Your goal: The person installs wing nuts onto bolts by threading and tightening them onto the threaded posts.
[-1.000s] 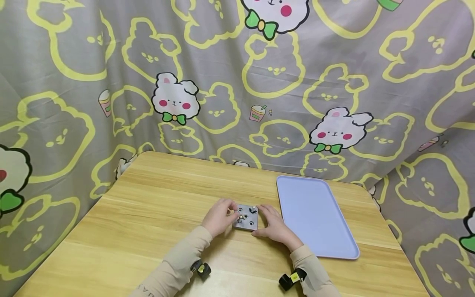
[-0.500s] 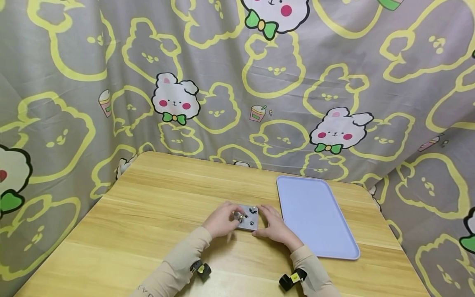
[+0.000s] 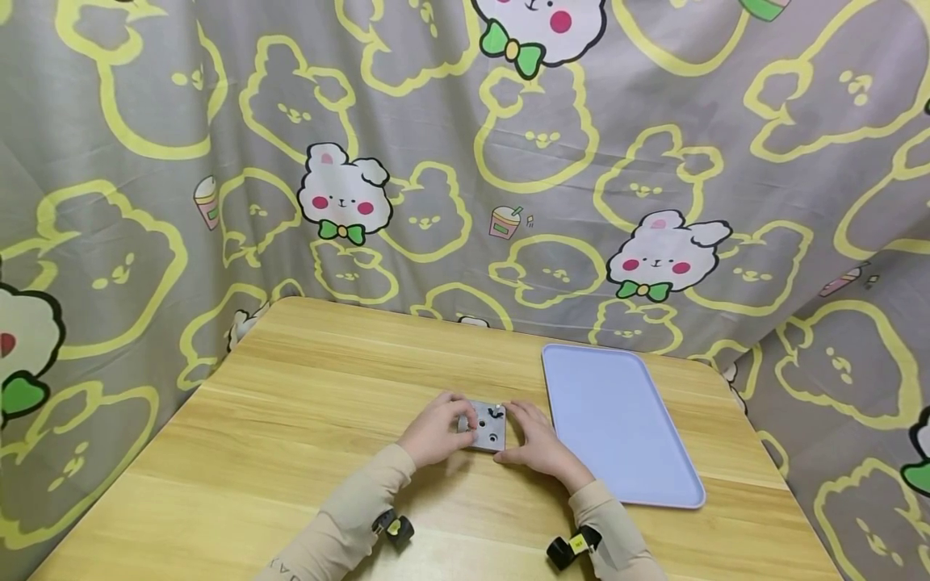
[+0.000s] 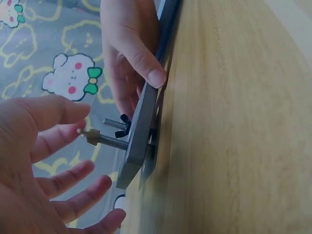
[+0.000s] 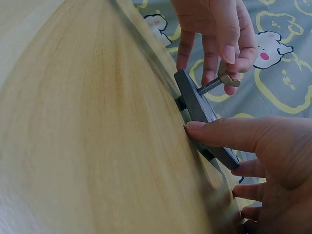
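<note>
A grey metal plate (image 3: pixel 487 440) with holes lies mid-table. On its left part a threaded bolt stands up, a brass wing nut (image 4: pixel 91 137) near its top. My left hand (image 3: pixel 434 431) has thumb and index finger about this wing nut (image 5: pixel 224 78), the other fingers spread; in the head view the hand hides it. My right hand (image 3: pixel 539 442) holds the plate's right side, thumb on the near edge (image 5: pixel 197 105) and fingers toward the far edge. A black wing nut (image 4: pixel 123 127) sits on a second bolt at the plate's far right corner.
A pale purple tray (image 3: pixel 625 428) lies on the wooden table (image 3: pixel 327 387) to the right, just beyond my right hand. A patterned grey curtain (image 3: pixel 436 121) hangs around the table's back and sides. Small black devices are strapped to both wrists.
My left thumb and fingers have shifted about the brass wing nut, and the hand covers more of the plate's left part. My right hand and the plate have stayed in place.
</note>
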Demonstrator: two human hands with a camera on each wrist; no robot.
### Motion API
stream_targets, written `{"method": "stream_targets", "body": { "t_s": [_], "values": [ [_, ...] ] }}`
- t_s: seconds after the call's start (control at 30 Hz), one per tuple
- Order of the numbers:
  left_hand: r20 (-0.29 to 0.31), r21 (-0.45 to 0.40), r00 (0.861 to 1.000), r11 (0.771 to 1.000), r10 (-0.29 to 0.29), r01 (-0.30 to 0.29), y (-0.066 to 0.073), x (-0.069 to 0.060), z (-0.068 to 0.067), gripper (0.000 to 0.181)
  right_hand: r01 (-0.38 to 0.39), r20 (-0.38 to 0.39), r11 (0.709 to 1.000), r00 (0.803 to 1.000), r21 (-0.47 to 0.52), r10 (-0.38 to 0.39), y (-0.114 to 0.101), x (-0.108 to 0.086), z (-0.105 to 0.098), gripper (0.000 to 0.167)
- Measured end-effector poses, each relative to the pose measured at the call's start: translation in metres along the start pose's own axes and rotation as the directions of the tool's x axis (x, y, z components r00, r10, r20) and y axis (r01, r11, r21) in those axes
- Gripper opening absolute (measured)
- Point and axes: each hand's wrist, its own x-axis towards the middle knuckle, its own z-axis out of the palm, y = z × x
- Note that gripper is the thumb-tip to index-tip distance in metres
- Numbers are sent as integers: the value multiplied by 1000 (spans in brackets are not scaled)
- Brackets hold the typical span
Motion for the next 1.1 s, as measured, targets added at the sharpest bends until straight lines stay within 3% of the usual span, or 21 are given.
{"method": "stream_targets", "body": {
  "t_s": [0.2,0.6,0.8,0.93,1.1],
  "values": [
    [-54,10,995,997,-82,82,0,1,-3,18,6,-6,1000,1000,1,-6,0,0,0,93],
    [-121,-9,985,992,-124,124,-1,1,-2,13,0,-7,1000,1000,1,0,-1,0,0,92],
    [-101,5,989,994,-110,111,3,-2,-1,9,-2,-4,1000,1000,-11,2,-2,0,0,91],
    [-45,16,994,995,-98,99,4,-2,-2,23,2,-5,1000,1000,-8,-2,-3,-1,-1,91],
    [19,34,998,998,-60,59,3,-2,-1,24,11,-7,1000,1000,-5,-11,-3,-1,-2,91]
  ]
}}
